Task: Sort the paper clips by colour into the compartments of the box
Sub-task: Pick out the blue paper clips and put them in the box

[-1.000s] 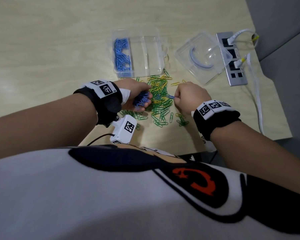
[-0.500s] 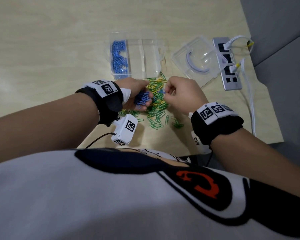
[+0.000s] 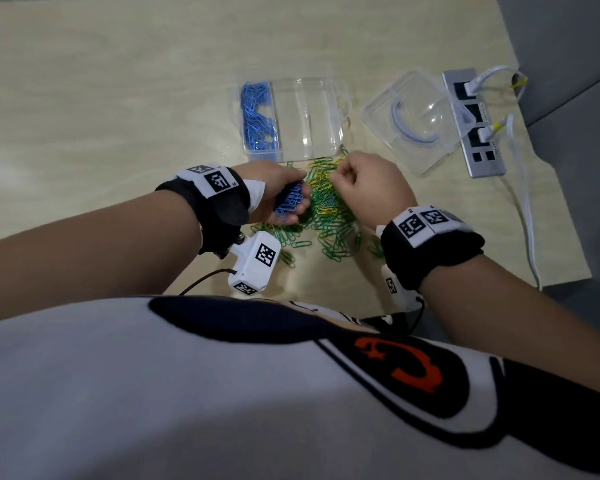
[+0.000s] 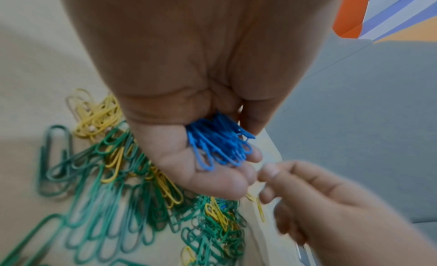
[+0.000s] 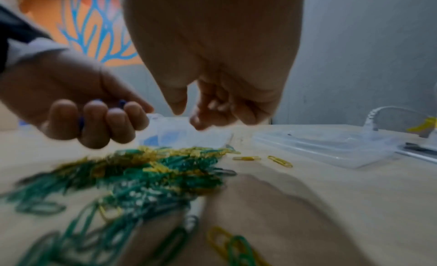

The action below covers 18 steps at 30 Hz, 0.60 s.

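Observation:
My left hand (image 3: 278, 192) hovers over the left side of the pile, palm up, and holds a bunch of blue paper clips (image 3: 290, 202) in its curled fingers; the left wrist view shows the blue paper clips (image 4: 220, 145) lying on the fingers. My right hand (image 3: 368, 181) is close beside it, over the pile's far edge, fingers loosely curled, thumb (image 5: 176, 104) apart, nothing seen between them. A mixed pile of green and yellow clips (image 3: 329, 216) lies on the table. The clear box (image 3: 321, 112) stands behind, with blue clips (image 3: 258, 116) in its left compartment.
The box's clear lid (image 3: 413, 123) lies to the right of the box. A grey USB hub (image 3: 473, 126) with white cables (image 3: 525, 202) sits further right near the table's right edge. A few stray yellow clips (image 5: 280, 160) lie beside the pile.
My right hand lifted a blue clip from the pile's right side and carried it left to my left hand; the clip is no longer seen in its fingers.

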Motion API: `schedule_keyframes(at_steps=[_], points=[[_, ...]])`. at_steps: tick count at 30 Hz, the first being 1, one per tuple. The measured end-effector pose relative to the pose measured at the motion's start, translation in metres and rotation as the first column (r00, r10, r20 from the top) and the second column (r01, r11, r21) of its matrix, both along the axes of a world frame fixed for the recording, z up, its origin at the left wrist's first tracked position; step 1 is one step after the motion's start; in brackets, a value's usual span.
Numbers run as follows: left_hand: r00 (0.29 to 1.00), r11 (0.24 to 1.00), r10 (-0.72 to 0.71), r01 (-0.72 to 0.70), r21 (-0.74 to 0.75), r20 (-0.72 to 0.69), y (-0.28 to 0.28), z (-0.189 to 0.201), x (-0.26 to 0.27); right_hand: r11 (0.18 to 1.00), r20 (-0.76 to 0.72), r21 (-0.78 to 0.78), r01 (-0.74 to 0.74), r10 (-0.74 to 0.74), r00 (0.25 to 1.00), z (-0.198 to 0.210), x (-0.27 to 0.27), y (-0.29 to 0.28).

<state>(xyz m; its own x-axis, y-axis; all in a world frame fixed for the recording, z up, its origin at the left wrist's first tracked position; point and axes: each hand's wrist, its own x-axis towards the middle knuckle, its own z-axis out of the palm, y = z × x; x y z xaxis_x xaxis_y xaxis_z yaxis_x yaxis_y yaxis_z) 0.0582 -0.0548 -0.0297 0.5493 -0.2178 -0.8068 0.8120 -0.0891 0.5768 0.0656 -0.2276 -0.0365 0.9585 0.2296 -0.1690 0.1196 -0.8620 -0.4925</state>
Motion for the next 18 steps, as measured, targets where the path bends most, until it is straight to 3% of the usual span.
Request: schedule_keyframes(at_steps=[2,4,8,14,18], points=[[1.000,1.000,-0.004,0.004,0.008,0.002,0.002,0.000,-0.002,0.979,-0.129,-0.191,-0.065,0.040,0.991,-0.010,0.000,0.000],[1.000,1.000,0.000,0.000,0.021,0.006,0.003,0.001,-0.003,0.960,-0.173,-0.245,-0.136,0.095,0.980,-0.019,-0.004,0.002],[1.000,0.999,0.012,-0.013,0.042,0.026,0.004,0.001,-0.005,0.983,-0.124,-0.148,-0.113,0.095,0.988,-0.018,-0.006,-0.003],[0.999,0.999,0.018,-0.019,0.038,0.029,-0.001,0.002,-0.005,0.999,-0.137,-0.027,0.035,-0.038,0.990,-0.004,0.005,-0.028],[0.999,0.999,0.027,-0.028,0.040,0.034,-0.001,0.004,-0.004,0.992,-0.179,-0.127,0.011,-0.034,0.983,-0.004,0.011,-0.040]])
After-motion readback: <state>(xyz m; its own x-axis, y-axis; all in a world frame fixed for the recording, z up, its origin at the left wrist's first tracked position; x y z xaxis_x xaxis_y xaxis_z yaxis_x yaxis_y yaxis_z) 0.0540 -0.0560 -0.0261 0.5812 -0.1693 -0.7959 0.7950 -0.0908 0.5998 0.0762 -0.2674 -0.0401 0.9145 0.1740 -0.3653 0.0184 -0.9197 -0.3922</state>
